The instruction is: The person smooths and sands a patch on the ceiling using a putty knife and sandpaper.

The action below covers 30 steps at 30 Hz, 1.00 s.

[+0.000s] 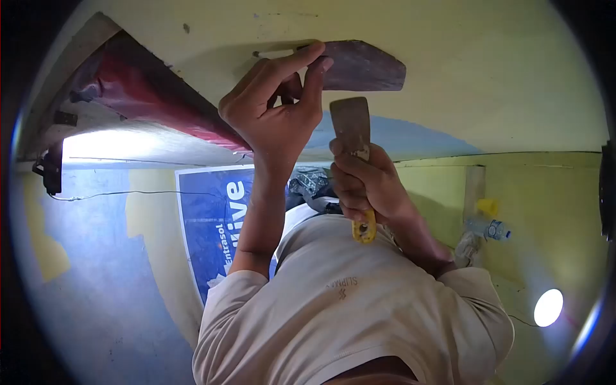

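A blue poster (204, 232) hangs at left with a thin cable (128, 193) across it, a bright round lamp (548, 308) shows at right, and the plastic bottle (485, 228) beyond it has contents that cannot be determined. The left hand (279, 106) pinches a dark flat plate (366, 67) against the far pale surface (475, 70); the right hand's (369, 185) fingers wrap a yellow-handled putty knife (351, 123), blade just beside the plate.

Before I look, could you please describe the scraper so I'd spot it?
Find the pale shirt, then the right hand just above it. That hand grips the scraper, whose yellow handle sets it apart from the dark flat piece at the left hand.
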{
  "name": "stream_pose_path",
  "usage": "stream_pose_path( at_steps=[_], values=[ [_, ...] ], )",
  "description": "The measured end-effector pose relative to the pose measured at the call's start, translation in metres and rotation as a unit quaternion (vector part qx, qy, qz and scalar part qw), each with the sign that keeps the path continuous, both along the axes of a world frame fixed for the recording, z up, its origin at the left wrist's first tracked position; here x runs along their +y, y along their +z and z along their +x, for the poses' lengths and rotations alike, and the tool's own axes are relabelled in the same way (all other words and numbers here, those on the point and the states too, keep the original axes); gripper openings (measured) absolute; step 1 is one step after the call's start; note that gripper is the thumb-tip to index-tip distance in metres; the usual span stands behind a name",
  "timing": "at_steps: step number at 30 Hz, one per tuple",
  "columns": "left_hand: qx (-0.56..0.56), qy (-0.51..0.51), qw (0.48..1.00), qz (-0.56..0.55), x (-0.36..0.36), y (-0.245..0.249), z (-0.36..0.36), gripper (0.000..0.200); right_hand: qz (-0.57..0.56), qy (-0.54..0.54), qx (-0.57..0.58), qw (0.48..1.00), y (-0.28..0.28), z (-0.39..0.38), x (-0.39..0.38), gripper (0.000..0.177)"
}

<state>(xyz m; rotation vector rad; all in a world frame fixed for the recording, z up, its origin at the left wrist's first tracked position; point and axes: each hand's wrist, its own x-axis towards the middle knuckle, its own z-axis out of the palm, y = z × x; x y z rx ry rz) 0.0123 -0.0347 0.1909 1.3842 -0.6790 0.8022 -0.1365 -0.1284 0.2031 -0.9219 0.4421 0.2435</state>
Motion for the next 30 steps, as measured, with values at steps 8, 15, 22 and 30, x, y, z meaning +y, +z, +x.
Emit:
stream_pose_path(
  at_steps=[8,15,22,30],
  values=[
    [0.029,-0.014,0.999,-0.002,-0.001,0.000,-0.003,0.029,0.146,-0.059,-0.087,0.984,0.015,0.024,0.028,0.008],
    [0.006,-0.002,1.000,0.018,0.000,0.005,-0.001,0.031,0.068,-0.093,0.000,0.993,-0.016,0.010,0.014,0.008],
    [0.008,-0.011,1.000,0.010,-0.002,0.004,-0.003,0.031,0.044,-0.015,-0.075,0.996,0.017,0.011,0.012,0.006],
    [0.000,0.000,1.000,0.025,0.001,0.007,-0.003,0.032,0.028,-0.061,-0.028,0.997,-0.006,0.009,-0.004,0.010]
  ],
)
